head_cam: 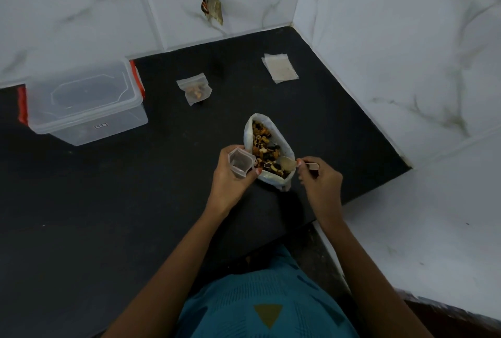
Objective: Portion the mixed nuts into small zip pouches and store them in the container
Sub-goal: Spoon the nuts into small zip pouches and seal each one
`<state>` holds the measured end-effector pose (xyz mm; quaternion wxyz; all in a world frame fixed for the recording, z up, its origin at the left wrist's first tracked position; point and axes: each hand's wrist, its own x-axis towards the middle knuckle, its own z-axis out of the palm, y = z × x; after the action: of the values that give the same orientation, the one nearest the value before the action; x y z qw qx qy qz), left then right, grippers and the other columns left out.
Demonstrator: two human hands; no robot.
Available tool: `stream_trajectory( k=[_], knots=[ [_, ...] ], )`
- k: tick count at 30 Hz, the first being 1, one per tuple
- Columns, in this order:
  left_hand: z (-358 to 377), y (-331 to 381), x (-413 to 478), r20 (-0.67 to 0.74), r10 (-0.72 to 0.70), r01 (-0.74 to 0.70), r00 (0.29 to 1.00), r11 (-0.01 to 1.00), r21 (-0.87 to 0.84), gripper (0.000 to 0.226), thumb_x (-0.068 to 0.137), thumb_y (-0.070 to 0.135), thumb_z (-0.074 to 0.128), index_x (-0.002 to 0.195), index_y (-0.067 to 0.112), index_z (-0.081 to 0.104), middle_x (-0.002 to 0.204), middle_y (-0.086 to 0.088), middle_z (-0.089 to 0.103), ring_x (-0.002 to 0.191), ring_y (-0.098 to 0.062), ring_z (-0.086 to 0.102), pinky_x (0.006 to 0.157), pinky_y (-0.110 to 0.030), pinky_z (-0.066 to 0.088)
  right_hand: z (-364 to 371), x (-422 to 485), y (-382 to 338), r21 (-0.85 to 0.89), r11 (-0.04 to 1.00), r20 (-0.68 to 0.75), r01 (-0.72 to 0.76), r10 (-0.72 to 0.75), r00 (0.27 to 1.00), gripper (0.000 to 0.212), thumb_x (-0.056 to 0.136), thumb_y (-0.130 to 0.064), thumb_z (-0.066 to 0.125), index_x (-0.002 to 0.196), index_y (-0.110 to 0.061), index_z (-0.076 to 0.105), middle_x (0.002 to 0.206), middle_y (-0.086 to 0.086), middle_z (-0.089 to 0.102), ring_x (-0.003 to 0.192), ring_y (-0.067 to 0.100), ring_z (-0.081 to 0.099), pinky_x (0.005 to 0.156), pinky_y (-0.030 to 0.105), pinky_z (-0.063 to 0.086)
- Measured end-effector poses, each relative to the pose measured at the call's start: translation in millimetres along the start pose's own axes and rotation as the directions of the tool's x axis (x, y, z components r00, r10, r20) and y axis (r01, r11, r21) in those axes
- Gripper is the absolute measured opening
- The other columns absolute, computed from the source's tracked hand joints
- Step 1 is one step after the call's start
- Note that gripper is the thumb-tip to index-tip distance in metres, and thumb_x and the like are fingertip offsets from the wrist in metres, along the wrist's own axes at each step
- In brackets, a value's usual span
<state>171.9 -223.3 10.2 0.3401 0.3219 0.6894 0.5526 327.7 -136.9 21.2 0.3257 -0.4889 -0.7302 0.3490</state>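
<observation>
An open white bag of mixed nuts (267,145) stands on the black counter (135,188). My left hand (230,183) holds a small empty zip pouch (240,165) with its mouth open, just left of the bag. My right hand (320,183) grips a small wooden spoon (291,163) whose bowl rests at the bag's near rim. A filled pouch of nuts (194,89) lies farther back. The clear plastic container (86,102) with red clips sits at the left with its lid on.
A stack of empty zip pouches (279,68) lies at the back right near the wall corner. White marble-patterned tiled walls (393,53) bound the counter at the back and right. A hole in the back wall (212,7) shows above the counter.
</observation>
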Motion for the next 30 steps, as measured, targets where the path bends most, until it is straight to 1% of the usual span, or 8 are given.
stream_trajectory(
  k=[3,5,8,13,16,20,26,30],
  knots=[
    [2.0,-0.8,0.1,0.005,-0.002,0.002,1.000,1.000,-0.001,0.053,0.075,0.012,0.074,0.117,0.023,0.043,0.111,0.015,0.049,0.103,0.001,0.049,0.078,0.001,0.041,-2.1,6.6,1.5,0.106,0.978,-0.054,-0.180,0.186,0.981,0.011,0.090,-0.012,0.055,0.098,-0.010,0.063,0.074,-0.008,0.060,0.061,-0.006,0.059,0.059,0.007,0.048],
    [3.2,-1.9,0.2,0.018,-0.010,0.010,1.000,1.000,-0.006,0.053,0.076,0.011,0.074,0.118,0.020,0.044,0.110,0.014,0.049,0.102,0.002,0.050,0.077,0.000,0.041,-2.2,10.1,3.2,0.136,0.960,-0.064,-0.246,0.257,0.964,0.011,0.090,-0.014,0.055,0.096,-0.008,0.063,0.071,-0.006,0.061,0.059,-0.005,0.059,0.057,0.008,0.048],
    [3.9,-3.4,1.1,0.038,-0.030,0.031,0.999,0.999,-0.019,0.054,0.076,0.011,0.073,0.121,0.018,0.044,0.113,0.010,0.051,0.104,0.000,0.050,0.078,-0.002,0.043,1.1,9.0,1.7,0.120,0.955,-0.044,-0.272,0.278,0.959,0.012,0.091,-0.015,0.056,0.097,-0.008,0.063,0.072,-0.006,0.061,0.060,0.001,0.059,0.059,0.011,0.049],
    [4.9,-4.4,0.9,0.082,-0.078,0.082,0.994,0.996,-0.047,0.054,0.076,0.013,0.073,0.120,0.024,0.044,0.115,0.010,0.052,0.107,-0.001,0.051,0.084,-0.016,0.045,4.4,8.9,-3.5,0.157,0.940,-0.013,-0.302,0.307,0.952,0.006,0.091,-0.014,0.055,0.092,-0.014,0.061,0.070,-0.006,0.061,0.055,-0.003,0.057,0.056,0.007,0.047],
    [5.9,-3.2,0.0,0.094,-0.076,0.080,0.993,0.996,-0.035,0.051,0.077,0.013,0.072,0.118,0.025,0.044,0.109,0.018,0.050,0.102,0.006,0.050,0.079,-0.009,0.045,4.0,13.2,-1.9,0.228,0.890,-0.035,-0.396,0.414,0.910,0.011,0.091,-0.016,0.055,0.091,-0.008,0.063,0.069,-0.002,0.062,0.057,0.002,0.057,0.053,0.009,0.047],
    [5.4,-1.8,-0.5,0.097,-0.055,0.058,0.994,0.998,-0.026,0.051,0.078,0.010,0.072,0.119,0.023,0.044,0.107,0.019,0.050,0.097,0.013,0.049,0.075,-0.001,0.042,1.5,16.5,0.2,0.333,0.811,-0.016,-0.481,0.515,0.857,0.012,0.091,-0.017,0.056,0.092,-0.008,0.064,0.070,-0.001,0.063,0.059,0.004,0.057,0.054,0.012,0.048],
    [4.0,-0.4,-0.5,0.068,-0.022,0.022,0.997,1.000,-0.004,0.053,0.076,0.010,0.073,0.119,0.022,0.044,0.110,0.017,0.050,0.104,0.006,0.050,0.078,-0.001,0.042,-2.8,16.9,-0.8,0.443,0.746,-0.015,-0.498,0.561,0.827,0.014,0.090,-0.017,0.057,0.096,-0.006,0.064,0.073,0.002,0.063,0.062,0.007,0.058,0.052,0.012,0.048],
    [5.4,0.6,1.1,0.059,-0.003,0.003,0.998,1.000,0.006,0.055,0.076,0.009,0.073,0.119,0.024,0.043,0.113,0.012,0.050,0.103,0.005,0.050,0.078,-0.002,0.043,-9.3,17.3,-10.8,0.516,0.697,0.039,-0.499,0.562,0.826,0.011,0.089,-0.017,0.058,0.091,-0.008,0.064,0.071,0.002,0.063,0.062,0.007,0.058,0.059,0.019,0.049]
  ],
)
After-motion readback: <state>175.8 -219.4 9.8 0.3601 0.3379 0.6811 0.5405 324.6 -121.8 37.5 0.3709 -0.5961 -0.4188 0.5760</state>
